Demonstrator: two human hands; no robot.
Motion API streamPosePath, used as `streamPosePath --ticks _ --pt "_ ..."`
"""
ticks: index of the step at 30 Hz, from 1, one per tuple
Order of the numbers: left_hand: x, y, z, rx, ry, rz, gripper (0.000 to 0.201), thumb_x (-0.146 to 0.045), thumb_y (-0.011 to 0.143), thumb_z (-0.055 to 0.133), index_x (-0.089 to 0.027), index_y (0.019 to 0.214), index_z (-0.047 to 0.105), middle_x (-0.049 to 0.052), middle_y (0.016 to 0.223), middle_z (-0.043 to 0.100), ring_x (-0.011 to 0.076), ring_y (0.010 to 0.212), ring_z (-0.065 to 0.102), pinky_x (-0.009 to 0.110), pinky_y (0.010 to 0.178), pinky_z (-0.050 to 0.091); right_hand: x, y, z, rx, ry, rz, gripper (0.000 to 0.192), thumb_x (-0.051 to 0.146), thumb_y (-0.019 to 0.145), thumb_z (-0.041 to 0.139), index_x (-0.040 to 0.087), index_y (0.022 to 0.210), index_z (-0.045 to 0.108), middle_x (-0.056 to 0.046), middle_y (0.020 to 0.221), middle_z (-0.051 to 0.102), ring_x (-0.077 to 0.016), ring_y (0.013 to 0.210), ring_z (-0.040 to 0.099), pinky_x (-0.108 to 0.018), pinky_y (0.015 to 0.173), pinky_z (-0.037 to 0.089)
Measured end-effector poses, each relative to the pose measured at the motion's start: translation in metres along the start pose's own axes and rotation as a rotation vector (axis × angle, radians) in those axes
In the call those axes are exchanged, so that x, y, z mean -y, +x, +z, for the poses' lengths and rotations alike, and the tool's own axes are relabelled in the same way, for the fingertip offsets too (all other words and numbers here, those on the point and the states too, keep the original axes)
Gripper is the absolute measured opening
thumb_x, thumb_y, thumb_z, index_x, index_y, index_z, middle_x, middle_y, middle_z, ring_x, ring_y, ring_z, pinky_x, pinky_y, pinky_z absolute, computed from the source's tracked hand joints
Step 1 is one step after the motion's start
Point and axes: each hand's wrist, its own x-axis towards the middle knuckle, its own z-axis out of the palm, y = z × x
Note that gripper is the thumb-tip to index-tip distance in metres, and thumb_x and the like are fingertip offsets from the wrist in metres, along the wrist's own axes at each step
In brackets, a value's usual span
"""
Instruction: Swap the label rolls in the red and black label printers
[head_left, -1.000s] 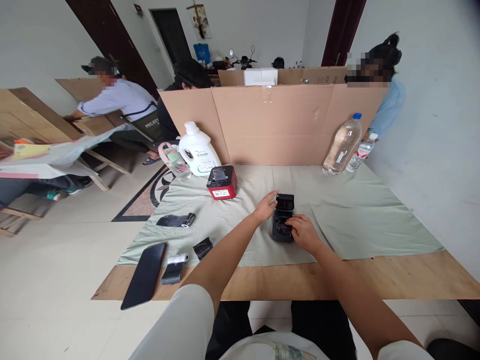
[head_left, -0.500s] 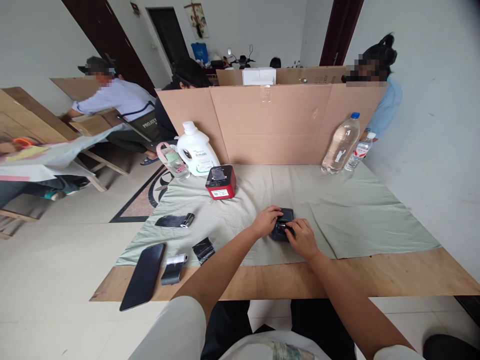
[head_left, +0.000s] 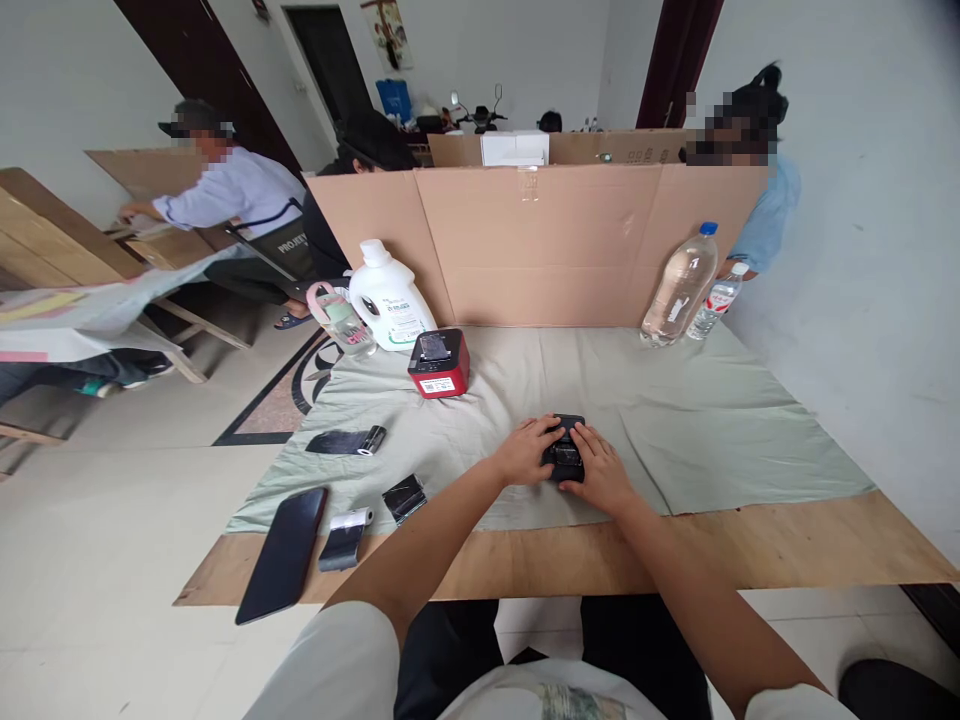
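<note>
Left hand and right hand have both got hold of the black device, one each side. It's sitting on the pale green cloth, nearer and right of the red-and-black box.

The lid of the black device, open a second ago, now lies folded down beneath left fingers and right fingers.

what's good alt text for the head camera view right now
A person's left hand and right hand touch a small black device from both sides on a cloth-covered table. To the left are a red-and-black box, two rolls with dark strips and a black slab; a cardboard panel stands behind.
</note>
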Motion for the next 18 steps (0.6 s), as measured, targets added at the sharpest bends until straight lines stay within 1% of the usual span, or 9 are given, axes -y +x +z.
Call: streamPosePath --ticks 2,5,8,12,13,15,17,18 --pt "0.003 -0.001 -0.002 0.053 0.027 0.019 0.085 -0.036 0.06 0.076 -0.018 0.136 0.042 0.017 0.143 0.037 0.0337 0.136 0.029 0.051 0.108 0.027 -0.001 0.001 -0.002 0.023 -0.026 -0.014 0.09 0.037 0.064 0.075 0.017 0.141 0.033 -0.013 0.145 0.038 -0.0308 0.135 0.031 -0.048 0.106 0.033" --pt "0.008 -0.001 0.003 0.077 0.012 0.011 0.098 -0.042 0.052 0.082 -0.018 0.137 0.041 0.018 0.144 0.036 0.0358 0.136 0.028 0.05 0.106 0.03 0.0 0.003 -0.004 0.044 -0.033 -0.016 0.088 0.034 0.063 0.076 0.015 0.139 0.037 -0.015 0.143 0.04 -0.0312 0.133 0.035 -0.048 0.105 0.033" --pt "0.01 0.0 0.01 0.057 -0.035 -0.024 0.098 -0.039 0.05 0.084 -0.02 0.136 0.042 0.018 0.144 0.035 0.0363 0.135 0.029 0.049 0.104 0.033 0.003 0.007 -0.007 0.061 -0.028 0.0 0.088 0.033 0.06 0.078 0.014 0.137 0.04 -0.016 0.14 0.043 -0.0315 0.13 0.038 -0.048 0.105 0.033" --pt "0.006 0.002 0.012 0.027 -0.11 -0.06 0.094 -0.03 0.048 0.084 -0.021 0.133 0.044 0.017 0.144 0.036 0.0365 0.135 0.029 0.051 0.106 0.03 0.008 0.007 -0.009 0.062 -0.008 0.03 0.088 0.033 0.059 0.078 0.015 0.136 0.041 -0.016 0.14 0.043 -0.0327 0.129 0.038 -0.048 0.105 0.032" --pt "0.004 0.001 0.012 0.018 -0.135 -0.07 0.094 -0.028 0.048 0.084 -0.02 0.133 0.044 0.017 0.143 0.037 0.0361 0.135 0.029 0.051 0.107 0.029 0.01 0.006 -0.008 0.058 0.001 0.051 0.088 0.035 0.059 0.078 0.015 0.136 0.041 -0.016 0.14 0.042 -0.033 0.128 0.038 -0.048 0.105 0.032" --pt "0.001 -0.003 0.013 -0.02 -0.196 -0.118 0.095 -0.025 0.049 0.082 -0.019 0.135 0.04 0.017 0.144 0.034 0.0344 0.135 0.03 0.049 0.108 0.029 0.015 0.003 -0.006 0.036 0.02 0.141 0.088 0.038 0.059 0.077 0.017 0.136 0.04 -0.016 0.143 0.037 -0.0339 0.127 0.038 -0.049 0.103 0.034" --pt "-0.002 -0.011 0.017 -0.094 -0.256 -0.223 0.1 -0.024 0.052 0.078 -0.018 0.14 0.031 0.017 0.147 0.027 0.0329 0.134 0.03 0.047 0.107 0.031 0.022 0.0 -0.001 -0.001 0.043 0.271 0.09 0.04 0.06 0.075 0.017 0.138 0.035 -0.018 0.144 0.032 -0.0342 0.126 0.038 -0.049 0.1 0.036" --pt "-0.004 -0.017 0.02 -0.144 -0.269 -0.293 0.101 -0.023 0.054 0.076 -0.017 0.142 0.026 0.017 0.148 0.023 0.0323 0.134 0.031 0.047 0.107 0.033 0.026 0.0 0.001 -0.018 0.057 0.335 0.092 0.04 0.062 0.073 0.017 0.14 0.031 -0.019 0.143 0.031 -0.034 0.126 0.039 -0.048 0.099 0.037"
